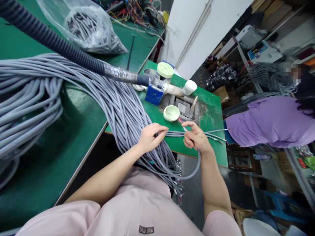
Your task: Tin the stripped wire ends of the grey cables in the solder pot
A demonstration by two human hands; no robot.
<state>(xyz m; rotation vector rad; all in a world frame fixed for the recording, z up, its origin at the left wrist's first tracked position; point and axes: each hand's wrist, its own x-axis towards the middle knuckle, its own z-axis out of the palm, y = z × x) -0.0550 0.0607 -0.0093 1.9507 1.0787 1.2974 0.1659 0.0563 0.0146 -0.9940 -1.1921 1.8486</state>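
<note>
Between the thumb and fingers of my right hand (195, 137) is a grey cable (197, 165). Its stripped end, with thin coloured wires (180, 120), points at a small pale green dish (171, 113) and is close to its rim. The cable loops down below the hand and back to a large bundle of grey cables (128, 108). My left hand (153, 136) is over that bundle, thumb and fingertips pinched together; what they hold, if anything, is hidden. Several separate grey cables (176, 133) run from beside the left fingertips, past the right hand, across the green table.
A ribbed dark hose (73, 54) reaches over the bundle to a blue box (154, 94). Behind the dish sit a soldering iron (193, 106) on a dirty metal tray, a white jar (190, 87) and a green lid (165, 69). A person in purple (270, 121) is at right.
</note>
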